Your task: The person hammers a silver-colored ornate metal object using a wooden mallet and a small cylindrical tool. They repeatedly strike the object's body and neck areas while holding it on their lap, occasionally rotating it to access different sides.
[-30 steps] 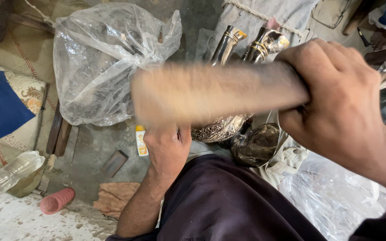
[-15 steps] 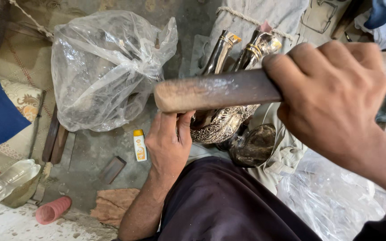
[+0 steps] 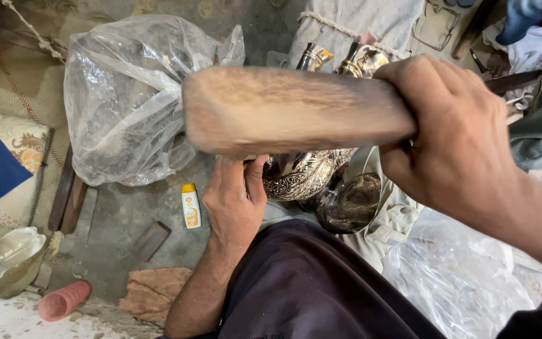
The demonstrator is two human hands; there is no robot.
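Right hand (image 3: 456,135) is wrapped tight around the thick wooden mallet (image 3: 290,110), fingers fully curled over its near end, and the wood is blurred. The mallet lies crosswise, directly above the engraved metal vessel (image 3: 308,176), and hides the vessel's upper body from this view.

Left hand (image 3: 233,201) sits just left of the vessel, fingers pointing up and pressed against its patterned side. How far that hand is closed, I cannot tell: the mallet covers the fingertips. So the vessel sits between the two hands, the left touching it low, the right up and to its right with the mallet over it.

Two shiny metal spouts (image 3: 315,56) poke up beyond the vessel, past the mallet's far edge. A dark rounded metal piece (image 3: 349,204) rests just right of the vessel and below it, on grey cloth (image 3: 396,213).

Left of the vessel, a big clear plastic bag (image 3: 127,100) bulges on the floor. Nearer, left of the left hand, stands a small yellow-capped white tube (image 3: 190,206), and well to the lower left lies a pink ribbed cup (image 3: 64,300).
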